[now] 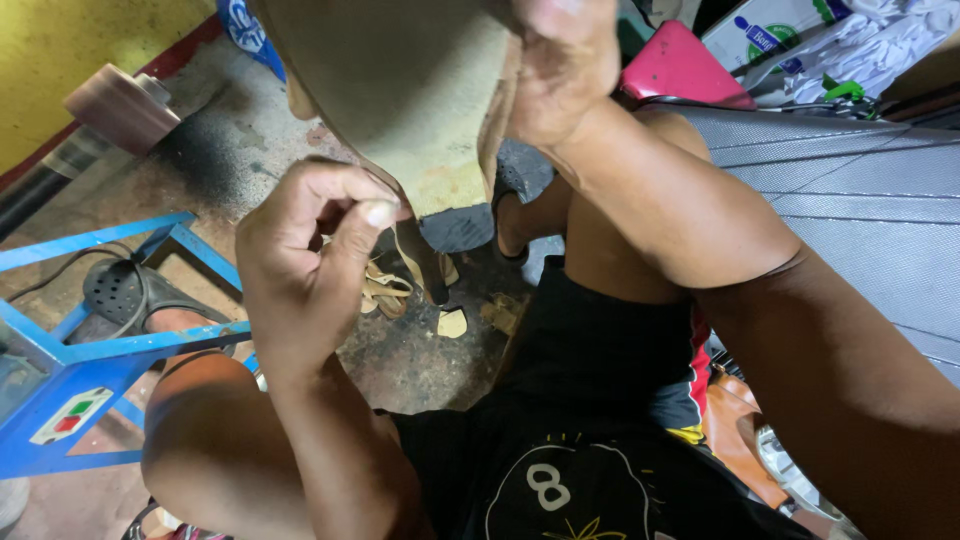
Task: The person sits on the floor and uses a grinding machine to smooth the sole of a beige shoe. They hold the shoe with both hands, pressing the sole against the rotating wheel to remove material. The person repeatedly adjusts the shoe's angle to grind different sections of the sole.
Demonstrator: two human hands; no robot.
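A tan shoe sole [400,90] with a dark heel piece [458,228] is held up close in front of the camera. My right hand [560,70] grips its upper right edge. My left hand [310,260] is closed at the sole's lower left edge, thumb and fingers pinching near the heel. What the fingertips pinch is too small to tell. My knees and black shorts fill the lower part of the view.
A blue metal frame [110,345] stands at the left with a dark sandal [125,290] under it. Tan straps and leather scraps [452,322] lie on the stained concrete floor. Grey sheet material [860,190] lies at the right, with a pink stool [685,65] behind.
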